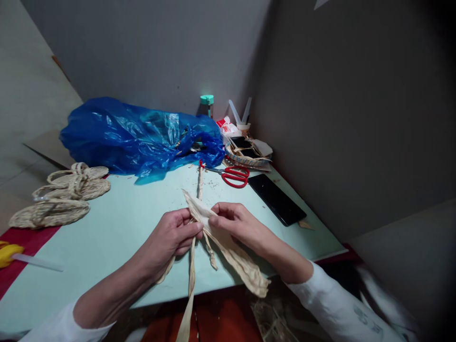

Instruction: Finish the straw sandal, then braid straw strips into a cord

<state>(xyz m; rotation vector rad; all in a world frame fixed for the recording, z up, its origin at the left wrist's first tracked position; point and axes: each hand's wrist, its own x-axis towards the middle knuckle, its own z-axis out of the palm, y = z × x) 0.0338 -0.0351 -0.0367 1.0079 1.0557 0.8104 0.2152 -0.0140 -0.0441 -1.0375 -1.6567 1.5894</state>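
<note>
Near the table's front edge, my left hand (178, 231) pinches the gathered strands at the near end of a braided husk cord (200, 185). That cord runs away from me to a red tie (201, 164) at its far end. A wide, pale dried corn husk (245, 267) lies across the strands, its pointed tip up and left, its ragged end down and right. The thumb and fingers of my right hand (233, 221) are closed on this husk. Twisted strands (192, 280) hang below my hands, one past the table edge. My left fingertips are partly hidden.
Red-handled scissors (235, 176) and a black phone (277, 199) lie beyond my right hand. A blue plastic bag (131, 137) fills the back. Woven sandals (50, 212) sit at left, near a yellow-handled tool (9, 254). A basket (249, 149) stands against the right wall.
</note>
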